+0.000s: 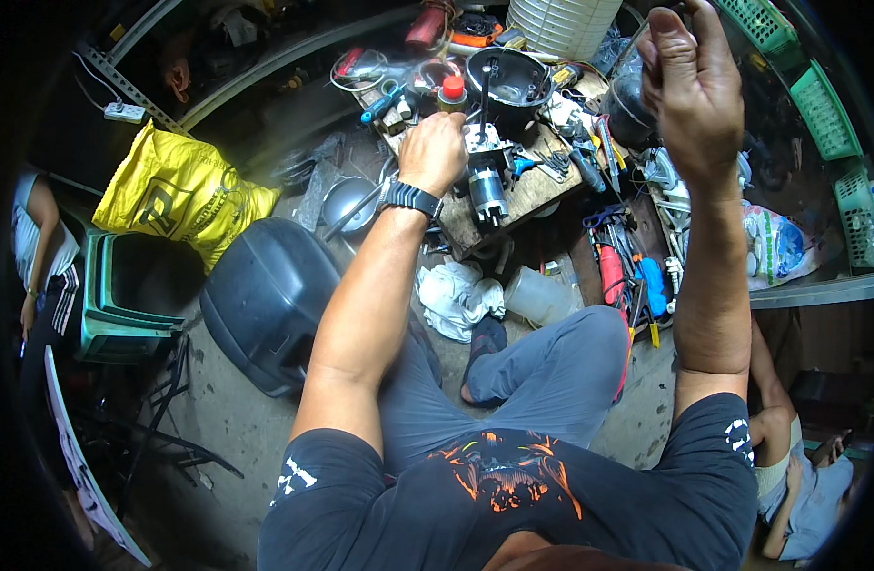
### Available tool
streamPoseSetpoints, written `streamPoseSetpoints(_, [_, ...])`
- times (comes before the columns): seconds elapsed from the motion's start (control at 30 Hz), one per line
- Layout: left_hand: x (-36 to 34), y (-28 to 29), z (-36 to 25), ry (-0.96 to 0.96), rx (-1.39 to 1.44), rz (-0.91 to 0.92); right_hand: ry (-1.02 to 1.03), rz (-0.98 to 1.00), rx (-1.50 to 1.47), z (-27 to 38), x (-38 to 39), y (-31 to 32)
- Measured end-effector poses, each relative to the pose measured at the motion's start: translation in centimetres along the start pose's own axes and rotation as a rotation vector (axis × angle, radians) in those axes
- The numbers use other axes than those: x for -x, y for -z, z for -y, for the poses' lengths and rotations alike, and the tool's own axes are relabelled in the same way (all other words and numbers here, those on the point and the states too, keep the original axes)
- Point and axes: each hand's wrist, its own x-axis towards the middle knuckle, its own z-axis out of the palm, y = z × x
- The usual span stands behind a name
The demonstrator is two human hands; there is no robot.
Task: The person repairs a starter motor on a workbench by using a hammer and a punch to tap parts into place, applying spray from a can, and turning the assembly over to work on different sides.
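My left hand (434, 152) is closed at the edge of a low wooden worktop, its fingertips out of sight. It hides the lower part of a bottle with a red cap (453, 88). Just right of it sits a small electric motor (487, 193) with a silver body, a metal bracket and a dark upright rod above. I cannot tell whether the hand grips the bottle, the bracket or something else. Raised high at the upper right, my right hand (694, 95) has curled fingers, and what they hold, if anything, cannot be made out.
On the wooden worktop (532, 205) stand a black bowl (509, 78) and several tools. A hand-tool pile with red pliers (611, 273) lies right. Left are a black case (270, 305), a yellow sack (175, 195) and green stools (123, 324). Other people sit at both sides.
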Motion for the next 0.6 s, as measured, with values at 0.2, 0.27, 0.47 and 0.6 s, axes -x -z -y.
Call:
streamPoseSetpoints(0.2, [0.5,-0.1,-1.0,0.037,0.042,0.041,-0.165,0.417,0.617,-7.7,1.1,2.5])
streamPoseSetpoints(0.27, [-0.3,-0.4,-0.3,0.03,0.053,0.024,-0.197,0.293,0.482,-5.6,0.7,3.0])
streamPoseSetpoints(0.47, [-0.2,0.8,-0.6,0.106,0.084,0.082,-0.268,0.266,0.411,-4.4,0.4,3.3])
streamPoseSetpoints(0.6, [-0.1,1.1,-0.9,0.116,0.081,0.108,-0.262,0.284,0.431,-5.8,1.0,3.3])
